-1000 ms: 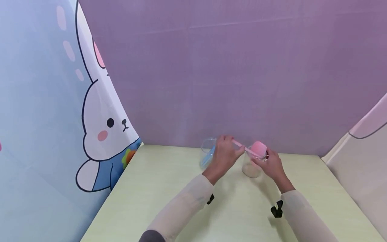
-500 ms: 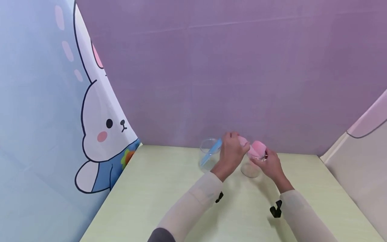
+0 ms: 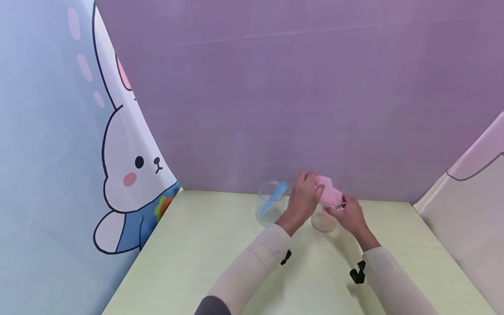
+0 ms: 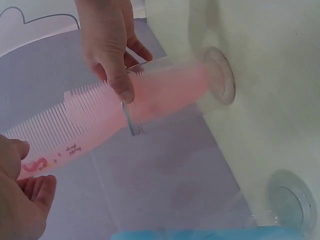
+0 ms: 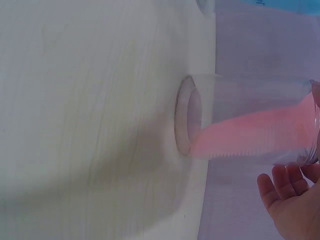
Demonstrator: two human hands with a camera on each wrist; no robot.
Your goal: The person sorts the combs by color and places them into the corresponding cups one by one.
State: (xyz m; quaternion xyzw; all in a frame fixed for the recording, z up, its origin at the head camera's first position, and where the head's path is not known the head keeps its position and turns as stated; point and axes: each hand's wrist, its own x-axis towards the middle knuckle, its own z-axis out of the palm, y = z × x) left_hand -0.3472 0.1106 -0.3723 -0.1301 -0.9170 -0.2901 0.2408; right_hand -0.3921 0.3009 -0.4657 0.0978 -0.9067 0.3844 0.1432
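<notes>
My left hand [image 3: 302, 200] pinches a pink comb [image 3: 323, 183] by one end, its teeth showing in the left wrist view. The comb slants down to the mouth of a clear jar [image 3: 323, 224]. My right hand [image 3: 348, 214] grips that jar near the rim, thumb and fingers on either side. Inside the jar leans a second pink comb [image 5: 255, 132], its upper end poking out and overlapped by the held one in the left wrist view. Small printing marks the held comb near my left fingers [image 4: 46, 192].
To the left, a second clear jar [image 3: 261, 208] holds a long flat blue piece [image 3: 274, 197] that leans out past its rim. Both jars stand near the back of the pale table [image 3: 220, 245], in front of a purple backdrop [image 3: 252, 109].
My left hand has shifted right, turning its comb from edge-on to flat and bringing it against the comb in the jar. The right hand keeps its grip. More of the blue piece shows.
</notes>
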